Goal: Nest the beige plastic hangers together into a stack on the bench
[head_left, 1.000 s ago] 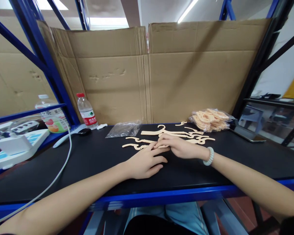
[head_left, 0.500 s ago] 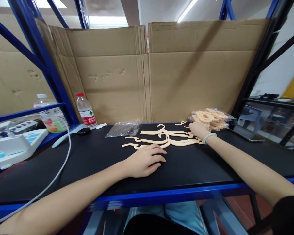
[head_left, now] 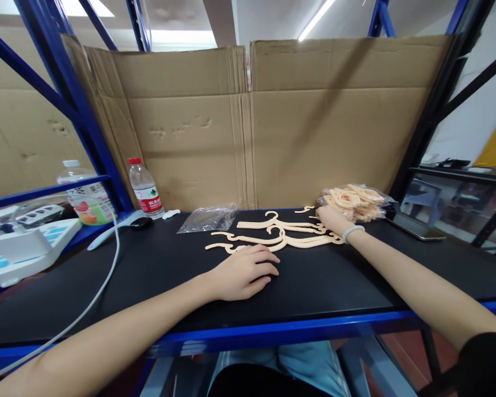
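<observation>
- From my end I'd judge the work partway: cream hanger pieces (head_left: 308, 241) lie spread beyond the left fingers and across to the right ones; whether any are joined, I can't tell. A plastic-wrapped bundle (head_left: 357, 201) beside the right fingers looks left to do.
- I see the left hand (head_left: 244, 273) palm down, fingers loosely spread, no grip showing.
- The right hand (head_left: 334, 219) is at the loose pieces — its fingertips are hidden, so I can't tell its hold.
- Under both hands: black tabletop (head_left: 334, 292). Beyond the left fingers: a flat clear bag (head_left: 209, 218), then cardboard (head_left: 334, 138).
</observation>
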Demonstrator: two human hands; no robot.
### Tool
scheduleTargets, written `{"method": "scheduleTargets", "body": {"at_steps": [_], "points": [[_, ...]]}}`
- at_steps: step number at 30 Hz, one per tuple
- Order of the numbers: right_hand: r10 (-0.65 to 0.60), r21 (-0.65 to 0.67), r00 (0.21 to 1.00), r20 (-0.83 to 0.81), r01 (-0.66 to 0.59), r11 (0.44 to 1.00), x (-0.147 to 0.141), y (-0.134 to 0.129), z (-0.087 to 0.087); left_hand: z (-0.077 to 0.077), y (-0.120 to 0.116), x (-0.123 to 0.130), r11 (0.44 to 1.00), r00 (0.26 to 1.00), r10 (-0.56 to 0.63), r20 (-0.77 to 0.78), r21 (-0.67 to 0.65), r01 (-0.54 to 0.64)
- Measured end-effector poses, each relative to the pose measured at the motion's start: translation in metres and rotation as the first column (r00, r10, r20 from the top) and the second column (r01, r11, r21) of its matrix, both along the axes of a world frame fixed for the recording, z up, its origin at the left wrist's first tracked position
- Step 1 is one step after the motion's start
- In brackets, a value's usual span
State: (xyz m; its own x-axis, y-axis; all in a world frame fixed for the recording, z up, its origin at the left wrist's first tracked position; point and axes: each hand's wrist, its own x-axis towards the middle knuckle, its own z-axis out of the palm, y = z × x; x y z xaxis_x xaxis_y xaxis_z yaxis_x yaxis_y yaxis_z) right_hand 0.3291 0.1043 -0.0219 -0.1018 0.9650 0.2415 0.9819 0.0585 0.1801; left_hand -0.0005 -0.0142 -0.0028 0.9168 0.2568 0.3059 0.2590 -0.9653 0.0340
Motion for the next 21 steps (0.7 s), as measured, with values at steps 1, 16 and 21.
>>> {"method": "scheduleTargets", "body": {"at_steps": [1, 16, 21], "points": [[-0.004, 0.004, 1.000, -0.008, 0.004, 1.000, 0.001, 0.001, 0.000, 0.000, 0.000, 0.000, 1.000, 1.000, 0.001, -0.002, -0.003, -0.001], [0.198, 0.277, 0.895, -0.398, -0.089, 0.957, -0.018, -0.013, 0.030, 0.003, -0.002, 0.000, 0.998, 0.999, 0.029, 0.040, -0.053, -0.027], [0.426, 0.400, 0.100, -0.899, -0.207, 0.893, -0.067, -0.052, 0.050, 0.000, -0.002, 0.005, 0.963, 0.959, 0.147, 0.241, -0.257, -0.083]]}}
